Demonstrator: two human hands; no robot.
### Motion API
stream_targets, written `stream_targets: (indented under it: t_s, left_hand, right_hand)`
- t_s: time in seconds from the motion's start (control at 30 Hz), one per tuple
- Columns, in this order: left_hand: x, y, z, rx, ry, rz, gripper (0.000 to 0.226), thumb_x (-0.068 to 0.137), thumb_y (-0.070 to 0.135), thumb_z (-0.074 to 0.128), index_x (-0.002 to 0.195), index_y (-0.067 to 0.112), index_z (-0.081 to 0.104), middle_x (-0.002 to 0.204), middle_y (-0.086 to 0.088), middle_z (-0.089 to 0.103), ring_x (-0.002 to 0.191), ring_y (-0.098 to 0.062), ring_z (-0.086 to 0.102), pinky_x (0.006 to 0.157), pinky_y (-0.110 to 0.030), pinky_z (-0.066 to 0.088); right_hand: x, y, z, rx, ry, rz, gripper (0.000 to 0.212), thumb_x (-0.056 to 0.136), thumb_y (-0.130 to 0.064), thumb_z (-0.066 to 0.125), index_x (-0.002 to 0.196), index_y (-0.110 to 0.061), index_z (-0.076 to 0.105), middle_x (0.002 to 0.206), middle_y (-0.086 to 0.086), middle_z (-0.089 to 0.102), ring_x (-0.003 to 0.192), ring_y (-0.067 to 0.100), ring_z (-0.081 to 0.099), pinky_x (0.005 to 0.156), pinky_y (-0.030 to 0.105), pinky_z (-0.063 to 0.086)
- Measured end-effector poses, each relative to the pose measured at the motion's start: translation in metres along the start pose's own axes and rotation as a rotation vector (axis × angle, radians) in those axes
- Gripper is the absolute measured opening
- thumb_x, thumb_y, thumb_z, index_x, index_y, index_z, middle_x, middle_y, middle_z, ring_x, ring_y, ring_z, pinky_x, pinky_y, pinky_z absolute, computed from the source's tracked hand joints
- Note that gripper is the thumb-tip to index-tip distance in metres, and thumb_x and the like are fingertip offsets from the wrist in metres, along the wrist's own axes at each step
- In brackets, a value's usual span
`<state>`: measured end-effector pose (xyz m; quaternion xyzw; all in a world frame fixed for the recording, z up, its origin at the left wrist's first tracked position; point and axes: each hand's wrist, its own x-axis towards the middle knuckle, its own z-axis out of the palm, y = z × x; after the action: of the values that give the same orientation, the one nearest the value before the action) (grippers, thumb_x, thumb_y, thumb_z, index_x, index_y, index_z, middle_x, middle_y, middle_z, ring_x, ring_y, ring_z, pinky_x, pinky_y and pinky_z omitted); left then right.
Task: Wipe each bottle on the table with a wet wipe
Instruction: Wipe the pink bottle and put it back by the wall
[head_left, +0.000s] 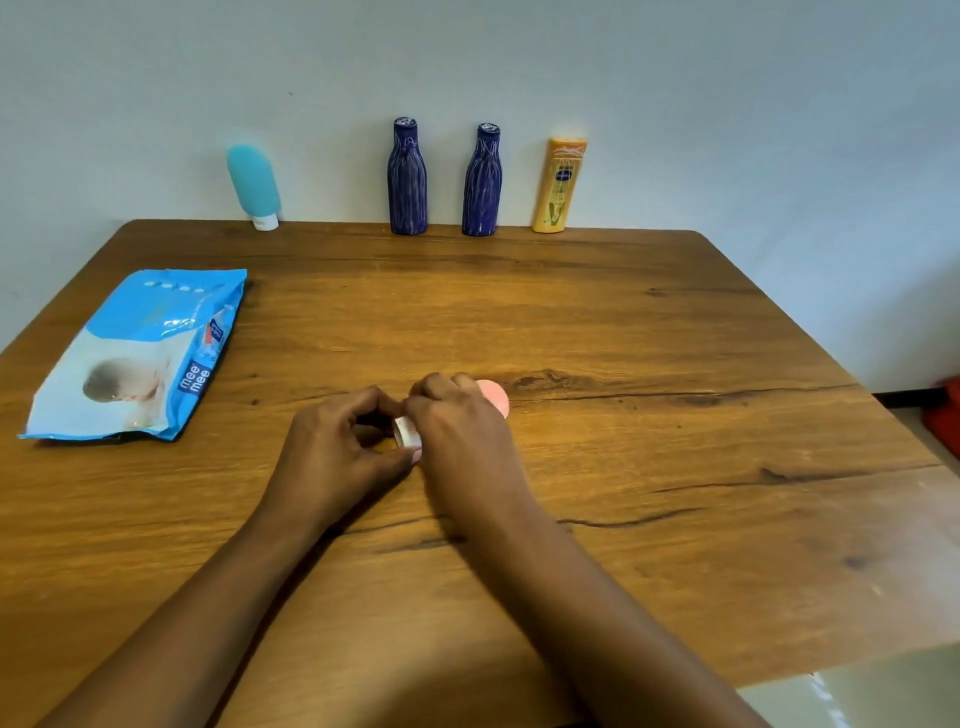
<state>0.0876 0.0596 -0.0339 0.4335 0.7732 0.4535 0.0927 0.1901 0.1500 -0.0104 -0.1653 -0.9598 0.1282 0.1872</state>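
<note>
A small pink bottle with a white cap lies on its side at the middle of the wooden table. My right hand covers and grips its body. My left hand curls its fingers at the cap end. No wet wipe shows in either hand. Along the far edge by the wall stand a teal tube, two dark blue bottles and a yellow lotion bottle.
A blue pack of wet wipes lies flat at the left of the table. The table's right edge drops to a tiled floor, where a red object sits. A pale wall runs behind the bottles.
</note>
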Motion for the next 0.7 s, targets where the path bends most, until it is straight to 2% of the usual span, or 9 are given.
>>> stream_targets:
  t_s: [0.07,0.13,0.23,0.33,0.43,0.5,0.57,0.7]
  left_hand:
    - [0.000,0.000,0.000,0.009,0.011,-0.018,0.033,0.059,0.013,0.087,0.087,0.019,0.069,0.088,0.017,0.067,0.085,0.006,0.062,0.072,-0.011,0.050]
    - [0.000,0.001,0.000,0.040,0.015,-0.034,0.033,0.059,0.018,0.087,0.085,0.025,0.068,0.089,0.022,0.065,0.086,0.007,0.061,0.072,-0.010,0.045]
    - [0.000,0.003,0.000,0.054,0.012,-0.024,0.034,0.060,0.018,0.087,0.085,0.027,0.067,0.090,0.023,0.064,0.087,0.005,0.060,0.073,-0.010,0.042]
    - [0.000,0.002,0.000,0.049,0.011,-0.043,0.035,0.060,0.019,0.087,0.088,0.026,0.068,0.090,0.022,0.063,0.087,0.006,0.059,0.073,-0.011,0.043]
    - [0.001,-0.001,0.000,0.023,0.007,-0.041,0.035,0.059,0.015,0.087,0.089,0.022,0.069,0.089,0.017,0.066,0.084,0.004,0.062,0.074,-0.014,0.049]
    - [0.000,-0.001,0.000,0.027,-0.002,-0.021,0.035,0.060,0.013,0.086,0.089,0.021,0.069,0.088,0.019,0.065,0.086,0.009,0.061,0.072,-0.005,0.046]
    - [0.000,0.001,0.000,0.026,0.006,-0.027,0.036,0.060,0.014,0.086,0.089,0.024,0.068,0.089,0.020,0.064,0.088,0.010,0.060,0.070,-0.003,0.044]
    - [0.000,0.003,-0.001,0.014,0.006,-0.048,0.037,0.060,0.018,0.087,0.085,0.034,0.065,0.092,0.021,0.065,0.086,0.005,0.061,0.075,-0.013,0.045]
  right_hand:
    - [0.002,0.017,0.001,-0.026,0.029,0.071,0.027,0.084,-0.003,0.055,0.107,-0.011,0.066,0.107,0.005,0.060,0.097,0.020,0.051,0.080,0.029,0.043]
    - [0.005,0.046,0.002,-0.076,0.094,0.235,0.028,0.086,0.001,0.051,0.104,-0.011,0.068,0.102,0.005,0.062,0.091,0.021,0.056,0.075,0.029,0.044]
    - [0.009,0.066,0.000,-0.080,0.087,0.381,0.032,0.084,0.004,0.050,0.103,-0.011,0.070,0.101,0.008,0.064,0.089,0.024,0.059,0.071,0.031,0.044]
    - [0.012,0.044,0.001,-0.057,0.097,0.333,0.028,0.087,0.001,0.051,0.105,-0.011,0.068,0.102,0.007,0.063,0.091,0.023,0.056,0.069,0.028,0.039]
    - [0.006,0.011,0.004,0.015,0.041,0.146,0.024,0.084,-0.006,0.059,0.107,-0.011,0.064,0.108,0.005,0.059,0.099,0.019,0.049,0.075,0.028,0.041]
    - [0.003,0.003,0.004,0.045,0.014,0.067,0.027,0.082,-0.007,0.062,0.109,-0.011,0.063,0.110,0.005,0.059,0.100,0.019,0.048,0.077,0.029,0.042]
    - [0.004,0.015,0.004,0.046,0.037,0.091,0.025,0.084,-0.006,0.060,0.108,-0.011,0.065,0.109,0.005,0.060,0.098,0.020,0.051,0.077,0.031,0.044]
    - [0.005,0.058,0.002,-0.007,0.061,0.304,0.027,0.087,-0.003,0.051,0.106,-0.012,0.069,0.105,0.008,0.067,0.095,0.024,0.059,0.081,0.034,0.047]
